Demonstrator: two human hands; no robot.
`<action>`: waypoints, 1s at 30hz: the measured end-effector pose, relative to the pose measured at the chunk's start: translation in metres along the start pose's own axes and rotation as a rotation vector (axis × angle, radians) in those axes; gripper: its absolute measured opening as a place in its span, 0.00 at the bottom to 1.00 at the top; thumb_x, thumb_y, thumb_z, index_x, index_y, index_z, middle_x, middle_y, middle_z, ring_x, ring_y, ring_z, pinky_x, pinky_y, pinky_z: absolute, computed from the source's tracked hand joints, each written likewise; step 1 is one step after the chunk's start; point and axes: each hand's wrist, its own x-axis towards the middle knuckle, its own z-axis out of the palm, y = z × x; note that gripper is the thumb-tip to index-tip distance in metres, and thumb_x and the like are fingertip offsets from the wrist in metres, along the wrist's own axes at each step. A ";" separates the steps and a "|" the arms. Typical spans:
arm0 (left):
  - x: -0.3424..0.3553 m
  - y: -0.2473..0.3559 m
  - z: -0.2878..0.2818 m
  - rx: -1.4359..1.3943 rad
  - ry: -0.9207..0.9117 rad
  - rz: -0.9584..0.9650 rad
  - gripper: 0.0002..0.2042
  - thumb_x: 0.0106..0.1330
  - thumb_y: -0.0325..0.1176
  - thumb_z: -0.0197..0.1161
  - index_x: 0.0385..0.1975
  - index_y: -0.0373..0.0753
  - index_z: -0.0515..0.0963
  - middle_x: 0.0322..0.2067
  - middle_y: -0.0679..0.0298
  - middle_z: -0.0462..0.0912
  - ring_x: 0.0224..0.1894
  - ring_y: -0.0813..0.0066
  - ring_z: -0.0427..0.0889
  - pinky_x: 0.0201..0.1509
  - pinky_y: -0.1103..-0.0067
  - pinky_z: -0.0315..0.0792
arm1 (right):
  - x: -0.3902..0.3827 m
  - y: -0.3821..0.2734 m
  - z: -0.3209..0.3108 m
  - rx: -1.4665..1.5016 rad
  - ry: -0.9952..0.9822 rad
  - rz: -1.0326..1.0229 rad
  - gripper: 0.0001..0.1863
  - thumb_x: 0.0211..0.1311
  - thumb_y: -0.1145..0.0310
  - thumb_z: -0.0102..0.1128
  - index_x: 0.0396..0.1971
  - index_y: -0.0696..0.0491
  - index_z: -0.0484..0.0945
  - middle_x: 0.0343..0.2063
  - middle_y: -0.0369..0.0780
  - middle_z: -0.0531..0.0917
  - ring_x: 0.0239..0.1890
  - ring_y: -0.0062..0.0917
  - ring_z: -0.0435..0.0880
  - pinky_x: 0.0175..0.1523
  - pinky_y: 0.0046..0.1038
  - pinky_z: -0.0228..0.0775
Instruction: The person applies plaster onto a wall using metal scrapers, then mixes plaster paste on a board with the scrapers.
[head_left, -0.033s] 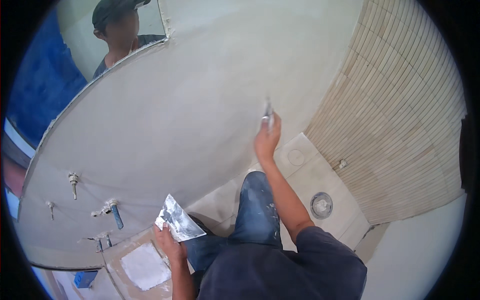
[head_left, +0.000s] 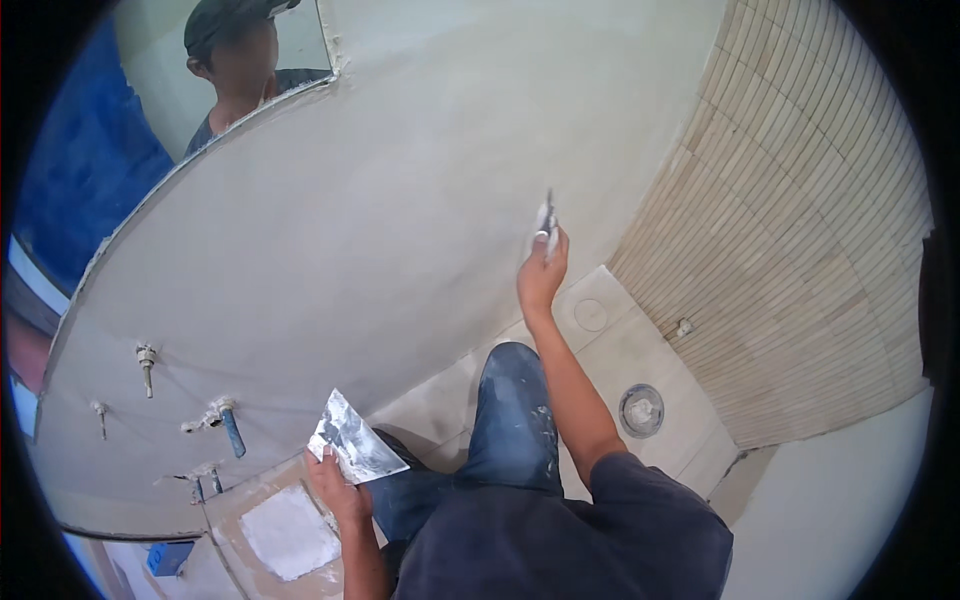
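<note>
My left hand [head_left: 338, 488] is closed on the edge of a shiny metal plaster plate [head_left: 356, 446], smeared with white compound and held above my left thigh. Extended forward, my right hand [head_left: 541, 278] grips a putty knife [head_left: 547, 218], seen nearly edge-on with white residue on it. Its blade is up against or just off the smooth grey-white wall [head_left: 400, 220]; I cannot tell whether it touches. Most of the knife's handle is hidden in my fingers.
Pipe stubs [head_left: 230, 428] stick out of the wall at lower left. Ribbed beige tiles [head_left: 770, 220] cover the right wall. A round drain [head_left: 642, 411] sits in the tiled floor. A white sheet [head_left: 290, 532] lies at lower left. A person in a cap [head_left: 235, 50] shows at upper left.
My right hand with the putty knife has shifted slightly to the right, and the knife is less blurred. The left hand and its plate have barely moved.
</note>
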 end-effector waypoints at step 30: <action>0.037 0.024 0.093 0.128 -0.147 0.175 0.11 0.79 0.30 0.50 0.55 0.32 0.71 0.47 0.60 0.81 0.48 0.77 0.80 0.54 0.78 0.74 | -0.084 -0.110 -0.070 -0.146 -1.030 -0.884 0.28 0.47 0.75 0.68 0.52 0.39 0.87 0.55 0.33 0.82 0.52 0.34 0.76 0.55 0.36 0.73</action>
